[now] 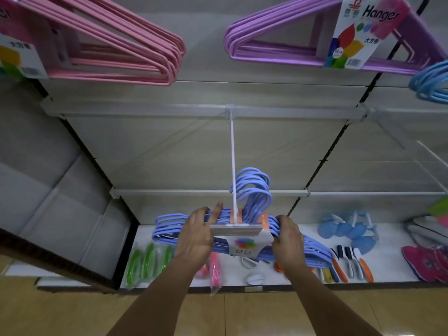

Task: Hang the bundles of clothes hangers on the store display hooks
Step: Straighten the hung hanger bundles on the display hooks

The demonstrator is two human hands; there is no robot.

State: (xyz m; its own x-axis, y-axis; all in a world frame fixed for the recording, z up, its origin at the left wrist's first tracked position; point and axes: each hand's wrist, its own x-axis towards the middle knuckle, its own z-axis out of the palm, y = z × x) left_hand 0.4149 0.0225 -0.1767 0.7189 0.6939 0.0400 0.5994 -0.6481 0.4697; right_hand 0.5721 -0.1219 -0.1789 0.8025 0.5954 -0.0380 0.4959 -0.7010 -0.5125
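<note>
blue hanger bundle [244,229] long axis left-right, hooks up | left hand [197,235], right hand [287,241] gripping its ends

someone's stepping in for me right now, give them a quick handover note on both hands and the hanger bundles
Left hand: holds the left shoulder of the blue hanger bundle, index finger stretched along the top.
Right hand: grips the right shoulder of the same bundle.
The bundle's hooks sit around the white display hook, close to its front end with the price tag holder.
Done: the pink bundle and the purple bundle hang on the row above.
Left: slide the blue bundle back, then release.
</note>
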